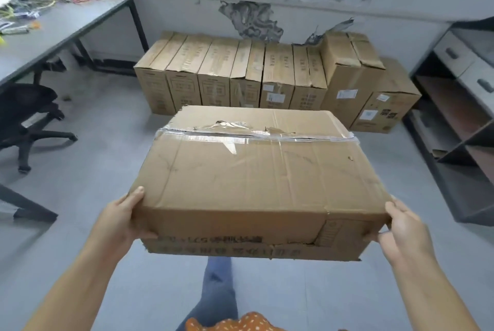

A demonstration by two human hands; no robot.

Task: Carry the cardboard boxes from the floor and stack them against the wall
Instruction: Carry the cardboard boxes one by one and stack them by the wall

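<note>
Between your two hands sits the cardboard box (251, 170), off the floor; left hand (117, 223) and right hand (403, 229) hold its near corners. You're carrying it. Next, probably set it on the row of boxes (240, 76) ahead.

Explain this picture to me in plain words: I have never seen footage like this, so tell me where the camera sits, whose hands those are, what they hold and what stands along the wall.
There is no machine here. A person wears one wide-angle camera on the head, looking forward and down, so the picture bends at its edges and you see that person's own arms.

The left hand and right hand grip the near corners of a taped cardboard box, held in the air in front of the body, thumbs on top. A leg shows below it.

Ahead, a row of boxes stands on the grey floor against the peeling wall; one taller box rises at its right end, with a lower one beside it.

On the left are a table strewn with wires and an office chair; on the right, a shelf unit with drawers.
</note>
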